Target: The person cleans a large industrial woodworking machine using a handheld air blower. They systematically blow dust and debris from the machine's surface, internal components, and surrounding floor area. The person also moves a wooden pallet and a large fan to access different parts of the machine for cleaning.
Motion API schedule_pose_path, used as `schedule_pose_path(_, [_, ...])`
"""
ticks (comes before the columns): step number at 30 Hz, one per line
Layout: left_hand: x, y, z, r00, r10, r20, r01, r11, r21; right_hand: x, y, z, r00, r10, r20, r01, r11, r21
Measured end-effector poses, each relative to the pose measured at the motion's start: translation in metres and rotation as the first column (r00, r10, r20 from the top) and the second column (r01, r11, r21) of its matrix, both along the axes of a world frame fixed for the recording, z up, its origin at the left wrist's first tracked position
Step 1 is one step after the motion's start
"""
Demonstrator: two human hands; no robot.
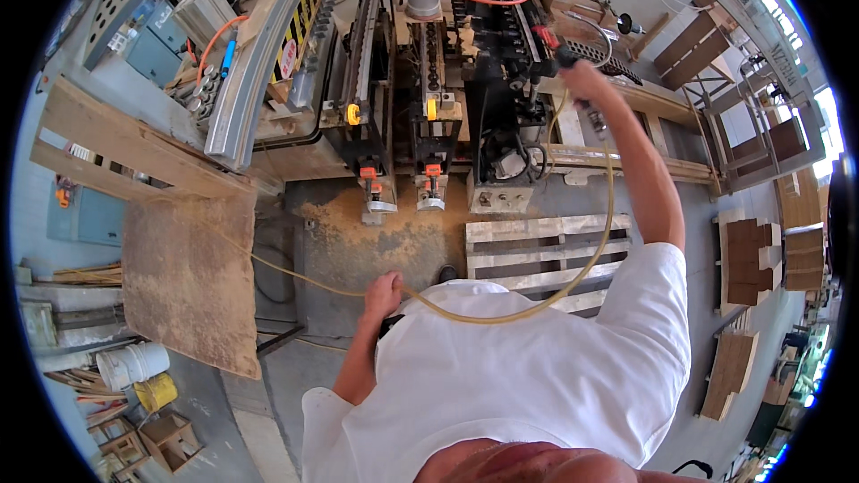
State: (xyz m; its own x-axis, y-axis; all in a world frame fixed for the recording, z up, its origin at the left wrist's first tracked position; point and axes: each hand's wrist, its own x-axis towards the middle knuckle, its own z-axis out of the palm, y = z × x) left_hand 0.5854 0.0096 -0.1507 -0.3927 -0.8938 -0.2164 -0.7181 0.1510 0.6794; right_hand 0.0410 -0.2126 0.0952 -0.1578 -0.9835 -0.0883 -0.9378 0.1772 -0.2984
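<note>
My right hand (586,82) reaches out to the far right, its fingers wrapped round a red and black air blow gun (564,55). A metal coupling (598,122) hangs below that fist. From it a yellowish air hose (611,201) sags in a wide curve across the front of my white shirt. My left hand (383,293) is closed on the hose near my waist. Beyond it the hose trails off to the left. A woodworking drilling machine (432,80) with long rails stands in front of me, and the air gun is over its right part.
Sawdust (394,225) covers the floor below the machine. A wooden pallet (483,250) lies at the machine's front right. On the left stands a dusty board (188,277), with buckets (134,365) nearby. Stacked brown panels (750,259) are at the right.
</note>
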Motion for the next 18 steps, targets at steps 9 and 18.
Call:
schedule_pose_path(9, [0.031,-0.002,0.006,0.997,0.073,-0.006,-0.073,0.997,0.004,0.133,0.004,0.013,0.949,-0.11,0.295,0.096,0.993,0.062])
schedule_pose_path(18, [0.042,0.026,-0.012,0.997,0.042,0.066,-0.043,0.999,0.017,0.135,-0.079,-0.011,0.995,-0.017,-0.096,0.019,1.0,0.021])
